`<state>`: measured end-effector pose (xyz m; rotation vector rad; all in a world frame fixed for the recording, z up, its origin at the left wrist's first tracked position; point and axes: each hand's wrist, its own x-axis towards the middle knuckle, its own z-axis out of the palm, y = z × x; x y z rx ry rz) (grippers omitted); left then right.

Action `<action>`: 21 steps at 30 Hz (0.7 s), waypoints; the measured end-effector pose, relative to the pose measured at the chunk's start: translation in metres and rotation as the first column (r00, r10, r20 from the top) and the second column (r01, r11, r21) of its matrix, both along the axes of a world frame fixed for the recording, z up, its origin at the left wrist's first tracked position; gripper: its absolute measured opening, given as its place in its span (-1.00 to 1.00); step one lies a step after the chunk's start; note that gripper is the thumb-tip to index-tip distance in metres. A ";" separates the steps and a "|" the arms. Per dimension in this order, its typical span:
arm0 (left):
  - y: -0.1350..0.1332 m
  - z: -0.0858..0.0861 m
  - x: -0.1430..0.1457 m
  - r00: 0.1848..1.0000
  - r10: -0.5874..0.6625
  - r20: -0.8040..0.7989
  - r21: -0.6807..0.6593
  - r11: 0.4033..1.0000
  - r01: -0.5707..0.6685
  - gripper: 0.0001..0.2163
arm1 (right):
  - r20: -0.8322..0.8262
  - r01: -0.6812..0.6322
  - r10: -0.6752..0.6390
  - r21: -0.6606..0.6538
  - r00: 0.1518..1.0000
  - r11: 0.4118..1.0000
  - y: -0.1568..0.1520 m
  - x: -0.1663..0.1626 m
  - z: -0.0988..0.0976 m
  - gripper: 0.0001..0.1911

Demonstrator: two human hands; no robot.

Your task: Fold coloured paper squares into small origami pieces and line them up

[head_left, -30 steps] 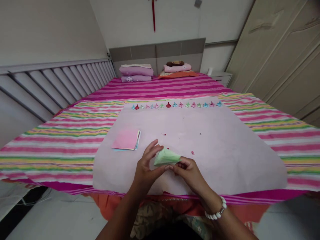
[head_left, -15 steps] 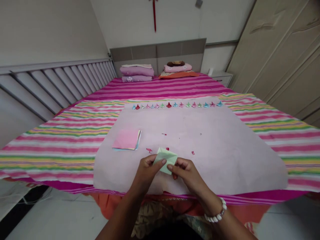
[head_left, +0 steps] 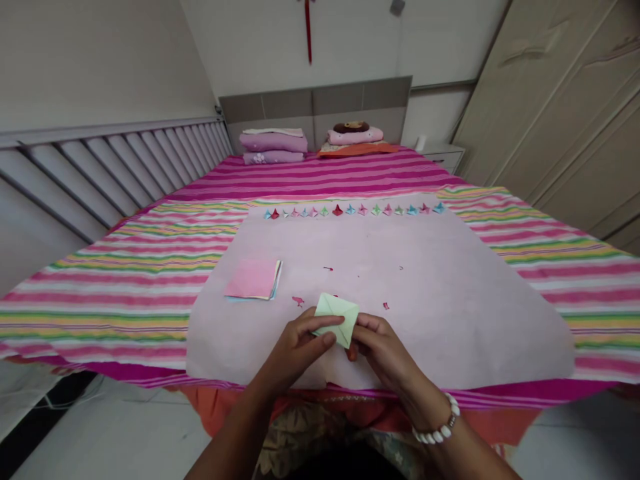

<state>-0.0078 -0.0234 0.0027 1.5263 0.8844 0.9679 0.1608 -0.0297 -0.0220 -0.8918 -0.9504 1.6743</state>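
Both hands pinch a folded pale green paper square [head_left: 336,318] low over the pink sheet [head_left: 450,300].

The left hand [head_left: 299,347] grips its near-left edge, thumb on top; the right hand [head_left: 383,347] closes on the near-right corner, apparently with the fingertips, though the paper hides them. A stack of coloured paper squares [head_left: 253,280] lies well apart to the left. A row of small folded paper pieces [head_left: 350,210] lines the sheet's far edge, too small to make out.

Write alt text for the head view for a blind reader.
The left hand and right hand pinch a folded green paper over a pink sheet on a striped bed. A paper stack lies left; small folded shapes line the sheet's far edge.
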 end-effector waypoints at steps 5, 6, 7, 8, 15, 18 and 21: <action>0.004 -0.006 0.003 0.989 0.134 -0.057 0.094 0.987 -0.128 -0.84 | -0.062 -0.053 0.054 0.028 0.997 0.998 0.000 0.002 -0.001 -0.77; 0.004 -0.007 0.004 0.989 0.134 -0.067 0.102 0.987 -0.127 -0.85 | -0.038 -0.055 0.056 0.032 0.998 0.998 0.001 0.002 -0.003 -0.77; 0.005 -0.008 0.005 0.989 0.131 -0.069 0.098 0.987 -0.124 -0.85 | -0.014 -0.048 0.049 0.032 0.999 0.998 0.001 0.002 -0.004 -0.78; 0.005 -0.009 0.007 0.989 0.137 -0.048 0.081 0.988 -0.133 -0.84 | 0.005 -0.033 0.033 0.030 0.999 0.999 0.002 0.001 -0.005 -0.78; 0.006 -0.015 0.018 0.903 0.348 0.254 -0.338 0.906 -0.254 -0.11 | 0.063 0.118 -0.119 0.017 0.991 0.993 0.005 -0.004 -0.010 -0.77; 0.006 -0.019 0.020 0.899 0.354 0.257 -0.397 0.887 -0.236 -0.20 | 0.068 0.117 -0.117 0.007 0.991 0.993 0.003 -0.005 -0.010 -0.77; 0.005 -0.019 0.020 0.903 0.361 0.234 -0.348 0.898 -0.269 -0.24 | 0.076 0.111 -0.112 0.022 0.991 0.994 0.002 -0.005 -0.009 -0.78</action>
